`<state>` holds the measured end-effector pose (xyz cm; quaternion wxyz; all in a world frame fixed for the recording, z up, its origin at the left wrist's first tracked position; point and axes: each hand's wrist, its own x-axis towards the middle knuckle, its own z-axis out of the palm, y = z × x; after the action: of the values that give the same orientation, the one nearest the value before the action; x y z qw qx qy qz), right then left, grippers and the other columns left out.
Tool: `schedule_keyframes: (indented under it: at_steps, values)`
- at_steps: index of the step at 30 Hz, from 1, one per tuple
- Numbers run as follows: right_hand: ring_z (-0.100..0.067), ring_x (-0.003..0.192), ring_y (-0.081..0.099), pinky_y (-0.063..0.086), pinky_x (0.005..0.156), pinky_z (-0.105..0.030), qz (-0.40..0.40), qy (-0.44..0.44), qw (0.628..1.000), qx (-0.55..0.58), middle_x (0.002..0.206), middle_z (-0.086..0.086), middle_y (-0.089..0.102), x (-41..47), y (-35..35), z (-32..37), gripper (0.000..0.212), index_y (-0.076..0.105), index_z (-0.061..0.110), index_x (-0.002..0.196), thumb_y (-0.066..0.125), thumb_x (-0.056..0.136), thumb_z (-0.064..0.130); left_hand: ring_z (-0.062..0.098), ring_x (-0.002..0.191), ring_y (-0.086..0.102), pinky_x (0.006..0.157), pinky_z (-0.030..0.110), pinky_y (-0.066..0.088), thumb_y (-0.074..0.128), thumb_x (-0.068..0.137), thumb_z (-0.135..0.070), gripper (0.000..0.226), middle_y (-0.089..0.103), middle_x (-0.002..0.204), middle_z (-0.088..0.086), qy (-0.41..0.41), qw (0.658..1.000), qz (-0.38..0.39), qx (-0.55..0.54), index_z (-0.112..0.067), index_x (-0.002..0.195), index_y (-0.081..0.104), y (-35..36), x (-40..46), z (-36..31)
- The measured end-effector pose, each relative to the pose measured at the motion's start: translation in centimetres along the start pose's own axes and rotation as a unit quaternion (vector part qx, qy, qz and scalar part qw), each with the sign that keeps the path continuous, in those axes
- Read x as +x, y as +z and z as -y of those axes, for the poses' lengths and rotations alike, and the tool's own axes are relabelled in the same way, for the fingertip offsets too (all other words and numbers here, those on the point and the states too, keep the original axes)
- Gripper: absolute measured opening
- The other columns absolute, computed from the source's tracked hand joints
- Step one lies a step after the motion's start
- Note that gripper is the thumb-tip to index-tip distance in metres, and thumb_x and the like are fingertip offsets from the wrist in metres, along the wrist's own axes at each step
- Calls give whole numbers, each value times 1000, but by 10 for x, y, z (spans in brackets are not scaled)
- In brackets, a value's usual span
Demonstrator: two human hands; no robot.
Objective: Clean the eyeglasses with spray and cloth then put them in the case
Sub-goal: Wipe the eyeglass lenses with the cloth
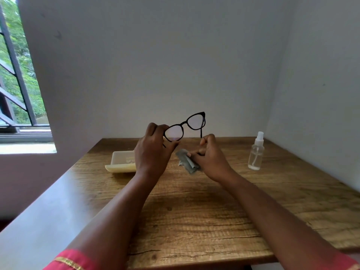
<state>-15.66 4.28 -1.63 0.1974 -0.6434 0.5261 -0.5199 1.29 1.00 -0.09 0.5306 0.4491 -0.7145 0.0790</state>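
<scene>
Black-framed eyeglasses point(188, 124) are held up above the far part of the wooden table point(194, 211), lenses facing me. My left hand point(153, 151) grips the left lens rim between thumb and fingers. My right hand point(209, 156) pinches the tip of the right temple arm and also clutches a folded grey cloth point(186, 159) under its fingers. An open cream glasses case point(121, 161) lies on the table just left of my left hand, partly hidden by it. A clear spray bottle point(256, 152) with a white nozzle stands upright at the right.
White walls close off the table at the back and right. A grey ledge point(48, 207) runs along the table's left edge, below a barred window point(17, 75). Red sleeves with gold trim show at the bottom corners.
</scene>
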Motion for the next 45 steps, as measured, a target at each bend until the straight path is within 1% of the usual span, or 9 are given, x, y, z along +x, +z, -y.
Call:
schedule_keyframes:
  at_steps: [3,9,13,19,23,27,35,40,45]
  values:
    - [-19,79,61,48,66,-33,38,65,994,75,101,-22,69,2,4,-1,37,33,24,100,69,91,20,24,81,65,62,29,43,75,77,-41,47,56,110,-1,6,1000,10,6,-19,116,61,3,-2,-4]
    - [-28,94,62,52,81,-45,38,136,955,261,101,-14,62,9,2,-2,38,36,25,100,68,90,7,26,84,64,64,33,48,74,77,-43,46,54,109,-4,16,999,30,0,-24,116,60,6,-4,-8]
    - [-23,82,60,48,77,-44,22,144,957,252,87,-6,64,9,3,-2,38,34,26,98,65,91,4,25,83,64,63,29,42,74,76,-46,47,55,108,-6,28,999,35,-2,-25,115,61,7,-4,-8]
    - [-26,91,62,52,65,-37,-58,162,958,229,120,-21,57,15,0,-4,41,38,22,112,68,90,6,23,79,62,63,30,47,74,75,-48,48,56,105,-6,54,998,38,-10,-25,115,61,6,-6,-12]
    - [-20,86,61,51,54,-27,-87,157,960,214,109,-12,59,16,-9,-2,34,39,14,115,64,93,7,20,80,62,64,32,49,76,74,-43,48,57,103,-6,58,997,35,-24,-24,115,63,3,-6,-11]
    - [-21,92,59,56,75,-42,-164,191,957,148,105,-6,55,16,-24,-6,24,41,18,110,54,95,4,17,90,61,68,33,49,80,71,-35,49,58,105,-7,41,999,31,-10,-25,116,63,1,-3,-2]
    - [-7,93,64,52,81,-20,-332,-18,943,23,95,9,66,16,-41,-5,25,65,19,100,55,92,-3,17,105,50,66,29,41,80,71,-31,50,59,110,-5,40,998,39,22,-23,118,63,0,-2,-1]
    - [-4,93,67,53,83,-18,-299,-117,943,93,96,1,70,14,-41,2,28,72,11,89,55,87,-11,19,107,51,69,30,44,81,70,-29,53,59,113,-4,39,998,49,12,-21,119,64,0,-2,-2]
    - [-5,104,64,52,88,-16,-210,-177,960,55,110,-4,64,13,-36,2,27,72,1,102,65,81,-14,18,108,49,70,28,41,81,70,-28,53,59,113,-4,32,998,54,8,-21,120,63,-2,-3,-2]
